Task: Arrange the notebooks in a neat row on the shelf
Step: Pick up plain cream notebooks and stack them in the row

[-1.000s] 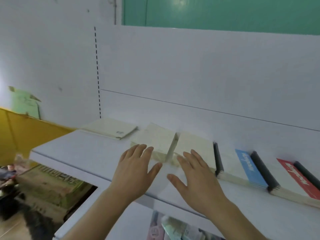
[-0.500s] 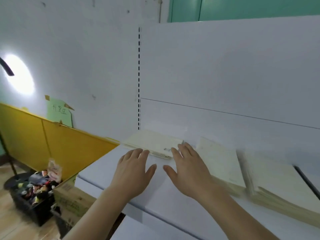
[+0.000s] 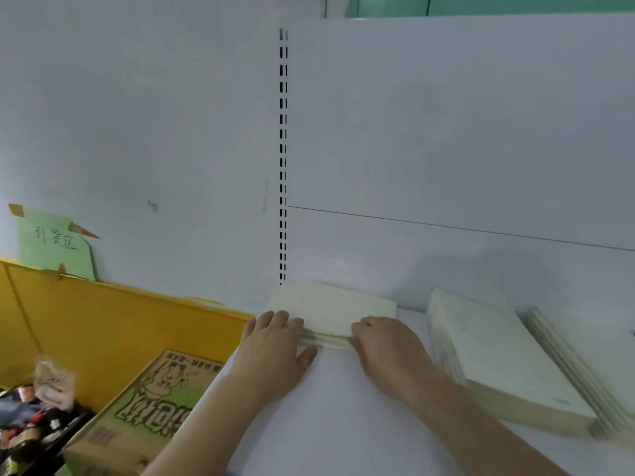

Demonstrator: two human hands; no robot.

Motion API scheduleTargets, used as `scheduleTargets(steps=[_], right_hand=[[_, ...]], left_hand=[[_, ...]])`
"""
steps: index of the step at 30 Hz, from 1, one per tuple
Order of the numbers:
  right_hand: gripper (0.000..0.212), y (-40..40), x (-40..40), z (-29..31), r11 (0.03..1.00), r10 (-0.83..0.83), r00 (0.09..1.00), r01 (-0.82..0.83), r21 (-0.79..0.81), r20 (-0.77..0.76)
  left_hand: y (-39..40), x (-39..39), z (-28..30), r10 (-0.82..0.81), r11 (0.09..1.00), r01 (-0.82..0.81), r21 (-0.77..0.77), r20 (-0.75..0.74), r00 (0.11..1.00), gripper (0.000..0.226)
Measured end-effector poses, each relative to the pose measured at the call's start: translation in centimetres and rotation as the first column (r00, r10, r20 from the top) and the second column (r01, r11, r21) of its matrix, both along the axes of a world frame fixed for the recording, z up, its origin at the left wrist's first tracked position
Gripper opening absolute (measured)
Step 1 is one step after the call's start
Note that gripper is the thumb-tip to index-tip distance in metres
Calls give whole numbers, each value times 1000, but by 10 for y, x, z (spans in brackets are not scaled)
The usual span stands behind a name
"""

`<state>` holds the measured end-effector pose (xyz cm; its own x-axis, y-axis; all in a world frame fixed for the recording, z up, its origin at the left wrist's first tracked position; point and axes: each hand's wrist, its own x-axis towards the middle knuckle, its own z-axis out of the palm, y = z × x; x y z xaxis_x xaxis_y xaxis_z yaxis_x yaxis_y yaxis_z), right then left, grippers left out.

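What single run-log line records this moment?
both hands: left, right on leftmost notebook stack | shelf | squaring

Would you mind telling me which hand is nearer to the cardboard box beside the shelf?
Left. The left hand rests at the notebook stack's left corner, above the cardboard box; the right hand is further right.
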<state>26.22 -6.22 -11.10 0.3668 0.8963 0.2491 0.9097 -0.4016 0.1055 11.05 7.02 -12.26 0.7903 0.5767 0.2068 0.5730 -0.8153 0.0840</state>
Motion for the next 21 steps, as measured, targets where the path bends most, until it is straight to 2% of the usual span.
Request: scheduleTargets(steps=[3, 4, 6, 8, 9, 12, 13, 14, 15, 16, 17, 18, 19, 20, 21], right_hand=[[26, -3, -8, 10, 997, -69, 996, 67, 31, 59], [24, -6, -11, 14, 994, -99, 992, 94, 58, 79], [22, -12, -16, 20, 964, -136, 989, 118, 240, 62], [24, -20, -24, 29, 856, -149, 989, 138, 498, -18], [26, -24, -29, 36, 786, -156, 985, 170, 594, -76], [25, -29, -47, 55, 643, -78, 924, 334, 689, -375], [25, -29, -52, 59, 596, -18, 871, 404, 694, -491], [25, -29, -59, 63, 549, 64, 798, 473, 689, -599], [26, -29, -64, 65, 521, 135, 721, 532, 667, -680], [26, -28, -68, 65, 511, 198, 641, 578, 636, -742], [27, -28, -69, 64, 522, 250, 560, 610, 597, -790], [27, -27, -70, 64, 556, 278, 491, 619, 555, -826], [27, -27, -69, 63, 603, 268, 464, 603, 523, -844], [28, -25, -66, 60, 641, 254, 463, 578, 506, -849], [28, -22, -62, 57, 655, 252, 476, 557, 511, -843]], left_hand=[[13, -4, 2, -94, 996, 93, 10, 103, 990, 57], [16, -5, 5, -117, 993, 118, 9, 186, 975, 60], [19, -8, 13, -123, 990, 139, -10, 417, 901, 69], [17, -13, 22, -58, 981, 156, -119, 586, 808, 76], [16, -14, 25, -25, 967, 177, -186, 615, 788, 78], [9, -9, 31, 17, 916, 195, -350, 521, 853, 81], [5, -8, 32, 36, 861, 229, -453, 504, 863, 82], [1, -6, 34, 69, 761, 288, -582, 514, 855, 78], [-2, -6, 35, 133, 610, 366, -703, 547, 827, 68], [-4, -6, 37, 229, 412, 463, -784, 582, 781, 55], [-6, -7, 39, 334, 208, 567, -797, 602, 725, 42], [-6, -8, 40, 422, 67, 647, -759, 609, 671, 33], [-5, -9, 40, 480, 19, 700, -714, 621, 620, 27], [-2, -11, 42, 500, 42, 728, -684, 646, 577, 22], [1, -12, 43, 493, 108, 735, -669, 678, 545, 19]])
